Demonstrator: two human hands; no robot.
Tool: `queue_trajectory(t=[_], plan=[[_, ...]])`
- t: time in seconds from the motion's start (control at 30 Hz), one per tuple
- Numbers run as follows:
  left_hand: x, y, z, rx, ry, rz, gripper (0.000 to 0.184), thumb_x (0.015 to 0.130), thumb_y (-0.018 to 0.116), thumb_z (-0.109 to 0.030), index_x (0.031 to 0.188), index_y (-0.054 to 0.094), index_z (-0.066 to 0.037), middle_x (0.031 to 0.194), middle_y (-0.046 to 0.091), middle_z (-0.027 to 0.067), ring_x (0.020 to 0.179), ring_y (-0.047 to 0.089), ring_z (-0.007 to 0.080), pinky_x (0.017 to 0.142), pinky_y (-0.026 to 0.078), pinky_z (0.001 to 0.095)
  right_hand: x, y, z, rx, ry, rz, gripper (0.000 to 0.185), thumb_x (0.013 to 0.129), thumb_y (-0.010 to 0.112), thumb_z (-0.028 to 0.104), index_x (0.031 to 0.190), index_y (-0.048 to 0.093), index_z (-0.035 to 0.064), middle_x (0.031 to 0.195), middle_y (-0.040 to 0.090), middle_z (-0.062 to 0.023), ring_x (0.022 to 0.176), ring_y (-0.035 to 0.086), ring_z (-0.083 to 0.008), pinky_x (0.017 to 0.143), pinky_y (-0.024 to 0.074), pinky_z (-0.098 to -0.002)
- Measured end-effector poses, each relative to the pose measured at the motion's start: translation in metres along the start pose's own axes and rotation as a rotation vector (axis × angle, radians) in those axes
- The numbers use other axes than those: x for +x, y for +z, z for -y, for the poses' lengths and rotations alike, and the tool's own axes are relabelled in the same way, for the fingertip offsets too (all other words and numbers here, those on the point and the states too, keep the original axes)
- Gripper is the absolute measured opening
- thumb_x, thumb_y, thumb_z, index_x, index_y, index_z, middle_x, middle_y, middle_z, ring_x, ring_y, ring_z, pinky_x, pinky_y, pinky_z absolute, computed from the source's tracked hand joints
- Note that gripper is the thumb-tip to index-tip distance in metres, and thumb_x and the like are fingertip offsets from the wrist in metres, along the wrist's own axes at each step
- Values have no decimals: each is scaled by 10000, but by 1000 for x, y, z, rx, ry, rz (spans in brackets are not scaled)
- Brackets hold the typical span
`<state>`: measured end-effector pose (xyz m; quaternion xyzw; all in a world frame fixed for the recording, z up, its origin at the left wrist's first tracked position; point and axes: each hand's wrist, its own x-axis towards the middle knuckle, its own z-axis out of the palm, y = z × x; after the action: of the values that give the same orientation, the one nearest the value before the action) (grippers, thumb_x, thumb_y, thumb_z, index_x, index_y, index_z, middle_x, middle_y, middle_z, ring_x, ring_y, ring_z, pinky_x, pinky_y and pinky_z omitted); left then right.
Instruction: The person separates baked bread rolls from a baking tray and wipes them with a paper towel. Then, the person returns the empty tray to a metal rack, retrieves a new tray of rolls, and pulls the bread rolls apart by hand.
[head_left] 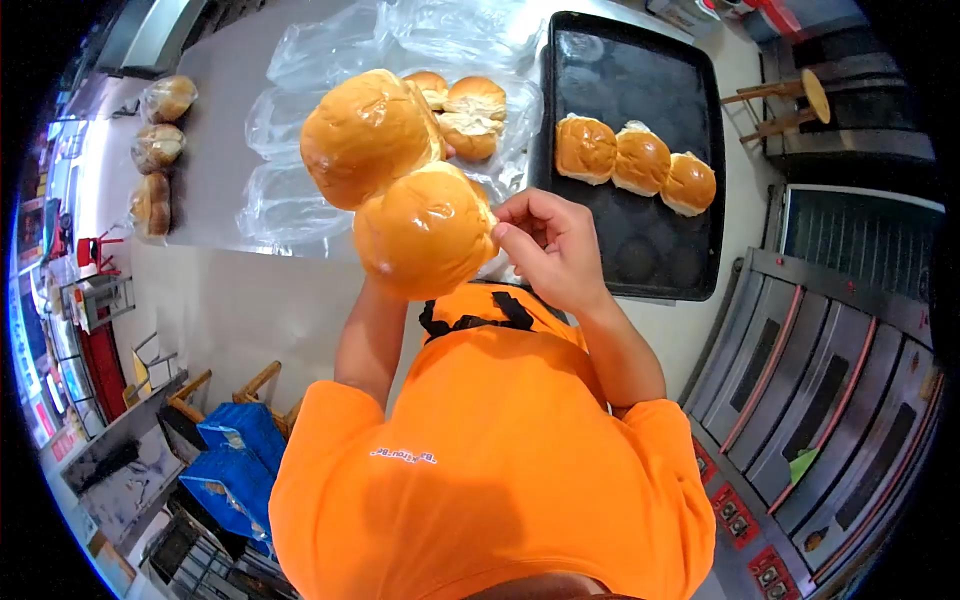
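Observation:
A joined pair of glossy, golden bread buns (425, 228) is held up close to the camera, above the table's front edge. Beneath it comes my left forearm; my left hand (450, 151) is almost wholly hidden by the bread, with only a bit of finger showing at its far side. From the right, my right hand (552, 243) pinches the edge of the nearer bun between thumb and curled forefinger. Behind them, more buns (474, 105) with pale torn sides lie on clear plastic bags (330, 50).
On the right, a black baking tray (625, 265) holds a row of three buns (640, 160). Three bagged buns (158, 148) line the table's left end. Blue crates (232, 480) stand lower left, a steel deck oven (820, 390) at right, and a wooden stool (812, 97) farther back.

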<state>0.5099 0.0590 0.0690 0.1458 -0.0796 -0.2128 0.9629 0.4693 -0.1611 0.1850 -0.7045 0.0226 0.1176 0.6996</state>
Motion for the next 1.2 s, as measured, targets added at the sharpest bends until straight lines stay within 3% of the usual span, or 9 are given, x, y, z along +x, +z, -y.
queue_trajectory(t=[0.2, 0.47, 0.67, 0.83, 0.9, 0.97, 1.03, 1.13, 1.2], plan=[[-2, 28, 18, 112, 60, -55, 654, 1061, 594, -370, 1523, 362, 31, 1379, 576, 220, 1192, 639, 328, 1008, 563, 476, -12, 1, 3, 85, 26, -109, 58, 869, 693, 5, 852, 692, -50, 742, 695, -52, 646, 651, -51, 574, 518, -239], [5, 34, 35, -211, 165, -58, 646, 1068, 565, -407, 1513, 381, 24, 1402, 563, 204, 1218, 626, 332, 1041, 548, 488, -14, -11, -25, -191, -375, -490, 56, 856, 676, 22, 826, 672, -25, 686, 647, -101, 609, 674, -178, 580, 531, -286], [-3, 37, 26, -218, 164, -71, 690, 1053, 564, -464, 1525, 378, 4, 1427, 550, 199, 1230, 622, 339, 1051, 540, 514, 49, -41, -126, -968, -181, -232, 171, 910, 729, 177, 875, 712, 11, 769, 703, -204, 730, 713, -393, 687, 581, -447], [-11, 40, 23, -203, 170, -94, 726, 1041, 563, -513, 1534, 376, -13, 1447, 538, 195, 1241, 619, 345, 1059, 533, 536, 59, -50, -159, -1166, 0, -88, 134, 921, 680, 127, 985, 725, 17, 871, 719, -227, 831, 713, -431, 783, 587, -473], [-13, 39, 26, -200, 186, -111, 741, 1036, 563, -532, 1538, 375, -20, 1455, 533, 193, 1245, 618, 347, 1063, 531, 544, 35, -48, -135, -607, -335, -138, 357, 936, 665, 97, 1290, 670, 48, 1133, 717, -247, 1034, 720, -361, 909, 569, -425], [-12, 35, 30, -201, 211, -127, 756, 1031, 563, -551, 1542, 374, -27, 1463, 529, 192, 1250, 617, 349, 1066, 528, 553, 3, -32, -95, -223, -398, -112, 773, 960, 728, 221, 1623, 341, 123, 1507, 524, -243, 1350, 571, -326, 1078, 480, -436], [-5, 30, 36, -201, 253, -154, 771, 1026, 563, -570, 1545, 373, -33, 1471, 524, 190, 1254, 615, 352, 1069, 525, 562, -10, -16, -62, -11, -635, -20, 1228, 864, 855, 447, 1690, -4, 152, 1710, 204, -217, 1536, 334, -352, 1181, 378, -473], [32, 15, 47, -281, 551, -231, 842, 997, 517, -698, 1567, 371, -96, 1525, 493, 162, 1356, 538, 341, 1149, 460, 553, -4, -5, -36, -13, -815, -26, 1528, 722, 930, 557, 1639, -209, 112, 1726, 41, -229, 1573, 219, -381, 1242, 282, -526], [40, 20, 69, 22, 599, -481, 906, 981, 446, -780, 1580, 353, -106, 1567, 448, 136, 1417, 465, 312, 1194, 413, 495, -7, -12, -28, -76, -728, -112, 1557, 700, 947, 547, 1635, -217, 106, 1726, 34, -220, 1573, 215, -370, 1254, 256, -525]])
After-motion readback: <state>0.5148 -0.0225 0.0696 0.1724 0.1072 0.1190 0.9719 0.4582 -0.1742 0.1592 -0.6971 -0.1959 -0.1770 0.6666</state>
